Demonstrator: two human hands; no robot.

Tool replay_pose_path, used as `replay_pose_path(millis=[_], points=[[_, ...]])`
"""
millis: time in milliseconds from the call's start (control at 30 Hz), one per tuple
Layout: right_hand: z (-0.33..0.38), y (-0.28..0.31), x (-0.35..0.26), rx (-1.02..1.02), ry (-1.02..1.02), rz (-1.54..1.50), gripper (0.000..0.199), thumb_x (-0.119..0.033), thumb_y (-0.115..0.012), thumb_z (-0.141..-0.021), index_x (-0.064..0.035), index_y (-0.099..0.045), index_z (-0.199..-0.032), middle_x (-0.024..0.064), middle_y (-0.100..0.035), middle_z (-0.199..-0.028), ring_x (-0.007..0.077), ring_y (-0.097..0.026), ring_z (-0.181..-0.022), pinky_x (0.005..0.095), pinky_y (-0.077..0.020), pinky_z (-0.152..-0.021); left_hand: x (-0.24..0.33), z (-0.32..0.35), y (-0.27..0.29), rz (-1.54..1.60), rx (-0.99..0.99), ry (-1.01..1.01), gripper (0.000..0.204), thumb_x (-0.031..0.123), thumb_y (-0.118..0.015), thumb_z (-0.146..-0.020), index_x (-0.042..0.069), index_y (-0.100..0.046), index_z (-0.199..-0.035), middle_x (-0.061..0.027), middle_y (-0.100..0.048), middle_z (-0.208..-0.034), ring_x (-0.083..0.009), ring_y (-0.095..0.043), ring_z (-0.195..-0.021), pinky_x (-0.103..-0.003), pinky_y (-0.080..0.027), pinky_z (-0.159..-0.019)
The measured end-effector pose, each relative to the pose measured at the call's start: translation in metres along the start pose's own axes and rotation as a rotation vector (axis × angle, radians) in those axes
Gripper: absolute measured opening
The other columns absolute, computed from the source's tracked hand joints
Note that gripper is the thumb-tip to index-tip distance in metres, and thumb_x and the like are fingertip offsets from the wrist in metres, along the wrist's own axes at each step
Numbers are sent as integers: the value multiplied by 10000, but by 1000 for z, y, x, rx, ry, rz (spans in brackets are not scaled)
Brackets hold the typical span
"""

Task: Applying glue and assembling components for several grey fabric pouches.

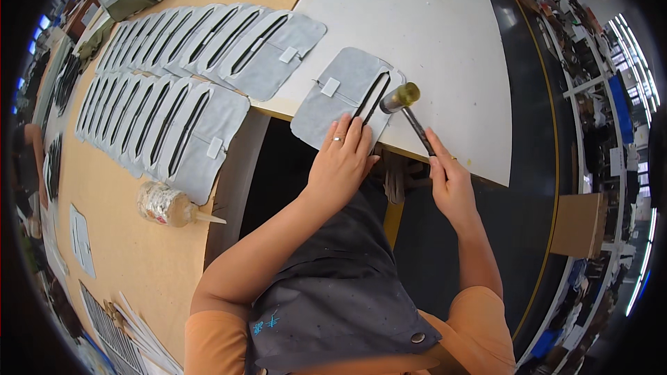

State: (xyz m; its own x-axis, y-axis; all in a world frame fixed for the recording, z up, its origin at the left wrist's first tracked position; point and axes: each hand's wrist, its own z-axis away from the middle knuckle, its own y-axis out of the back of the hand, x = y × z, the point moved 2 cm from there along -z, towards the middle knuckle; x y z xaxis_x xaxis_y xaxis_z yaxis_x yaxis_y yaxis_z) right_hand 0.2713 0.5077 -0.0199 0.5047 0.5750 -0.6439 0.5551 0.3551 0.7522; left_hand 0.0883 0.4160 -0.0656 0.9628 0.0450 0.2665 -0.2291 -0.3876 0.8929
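A grey leather-like panel lies on the white tabletop, with a long black-edged slot and a small white tab on it. My left hand rests flat on the panel's near edge, fingers stretched out beside the slot. In my right hand is a hammer, its dark handle gripped between closed fingers. The hammer's yellowish cylindrical head is over the panel's right edge, by the end of the slot. Whether the head touches the panel, I cannot tell.
Two overlapping rows of similar grey panels cover the wooden table at left. A glue bottle with a long nozzle lies near its edge. A dark gap separates the two tabletops. Loaded shelves and a cardboard box stand at right.
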Motion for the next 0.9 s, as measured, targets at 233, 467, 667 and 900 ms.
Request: replay_pose_path(millis=[233, 467, 667, 900], points=[[-7, -2, -15, 55, 164, 258, 547, -23, -527, -905, -247, -470, -1402, 116, -551, -735, 248, -541, -535, 348, -466, -522, 2, 0, -2, -45, 5, -8, 513, 262, -656, -852, 3, -479, -1257, -173, -484, -1257, -365, -430, -1270, -450, -375, -1062], [-11, -3, -17, 65, 171, 297, 558, -91, -557, -901, -282, -444, -1413, 98, -520, -685, 269, -565, -530, 367, -480, -491, 1, 3, -2, -51, 18, -10, 511, 229, -675, -833, 11, -482, -1253, -169, -487, -1248, -369, -450, -1252, -440, -393, -1040], [-6, -13, -10, -36, 106, 328, 538, -83, -544, -912, -267, -453, -1409, 96, -512, -672, 270, -554, -525, 373, -481, -505, 0, 0, 0, 32, 48, 25, 513, 176, -698, -804, 29, -482, -1245, -167, -473, -1262, -366, -465, -1230, -425, -429, -984], [-13, -27, -18, 55, 158, 346, 562, -92, -545, -915, -282, -417, -1428, 108, -546, -698, 282, -574, -527, 378, -499, -508, 4, -1, 2, 4, 49, 13, 515, 175, -695, -805, 27, -477, -1247, -172, -470, -1268, -371, -461, -1234, -426, -430, -986]])
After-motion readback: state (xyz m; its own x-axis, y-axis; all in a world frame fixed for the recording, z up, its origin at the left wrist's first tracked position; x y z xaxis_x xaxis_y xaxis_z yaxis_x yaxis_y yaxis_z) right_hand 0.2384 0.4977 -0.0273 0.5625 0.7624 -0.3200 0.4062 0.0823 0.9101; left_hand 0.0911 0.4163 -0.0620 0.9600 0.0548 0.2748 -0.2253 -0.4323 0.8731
